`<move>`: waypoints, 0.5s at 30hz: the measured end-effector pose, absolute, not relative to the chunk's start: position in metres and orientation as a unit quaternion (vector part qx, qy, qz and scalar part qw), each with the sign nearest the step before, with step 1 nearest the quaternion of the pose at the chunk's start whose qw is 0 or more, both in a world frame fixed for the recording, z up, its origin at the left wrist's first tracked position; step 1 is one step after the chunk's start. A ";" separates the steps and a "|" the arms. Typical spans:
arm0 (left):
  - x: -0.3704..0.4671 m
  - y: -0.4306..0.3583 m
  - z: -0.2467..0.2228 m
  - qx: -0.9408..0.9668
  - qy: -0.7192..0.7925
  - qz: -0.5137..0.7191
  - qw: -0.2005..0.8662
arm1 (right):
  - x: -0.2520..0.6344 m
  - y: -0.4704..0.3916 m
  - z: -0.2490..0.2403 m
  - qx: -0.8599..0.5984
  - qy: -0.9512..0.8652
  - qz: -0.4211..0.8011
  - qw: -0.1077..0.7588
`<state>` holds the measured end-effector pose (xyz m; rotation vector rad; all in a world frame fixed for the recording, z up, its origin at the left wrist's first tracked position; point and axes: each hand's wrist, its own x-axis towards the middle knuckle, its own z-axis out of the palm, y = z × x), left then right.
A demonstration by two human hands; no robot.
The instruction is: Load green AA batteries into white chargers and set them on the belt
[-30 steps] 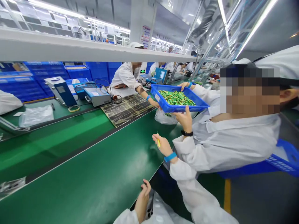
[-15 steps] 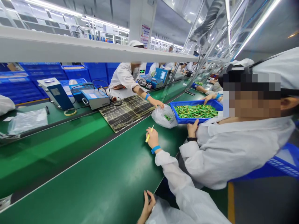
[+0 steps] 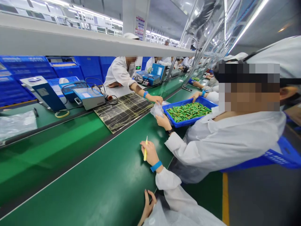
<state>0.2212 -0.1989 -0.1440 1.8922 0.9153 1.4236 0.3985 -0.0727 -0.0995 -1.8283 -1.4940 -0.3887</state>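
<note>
My right hand (image 3: 150, 153), a blue band at its wrist, is closed around a slim yellow pen-like tool (image 3: 145, 150) with a thin pale tip pointing up. It hovers over the green work surface (image 3: 101, 179). Lower down, near the surface's edge, my left hand (image 3: 148, 204) has its thumb and a finger apart and holds nothing visible; its other fingers are partly hidden. Beyond my right hand, co-workers' hands grip a clear plastic bag (image 3: 157, 109) beside a blue tray (image 3: 181, 123) of green-and-yellow cylindrical pieces (image 3: 188, 111).
A dark gridded panel (image 3: 122, 110) lies across the line, near blue-and-grey instrument boxes (image 3: 89, 97) with cables. To the right sits a co-worker in white (image 3: 218, 141). A white beam (image 3: 94, 44) crosses overhead. A plastic-wrapped packet (image 3: 17, 124) lies far left.
My right hand has come lower and slightly left with the yellow tool. The co-worker at right has moved one hand from the tray to the bag, which is now gathered up.
</note>
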 end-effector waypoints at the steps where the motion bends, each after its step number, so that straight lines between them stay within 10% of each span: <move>1: 0.218 -0.194 -0.139 0.722 0.333 0.531 0.294 | 0.395 -0.080 -0.097 -0.711 -0.583 -0.146 0.365; 9: 0.183 -0.137 -0.100 0.953 -0.015 0.247 0.176 | 0.396 -0.112 -0.071 -0.729 -0.586 -0.137 0.325; 15: 0.209 -0.200 -0.103 0.786 0.313 0.263 0.464 | 0.367 -0.123 -0.044 -0.721 -0.588 -0.084 0.356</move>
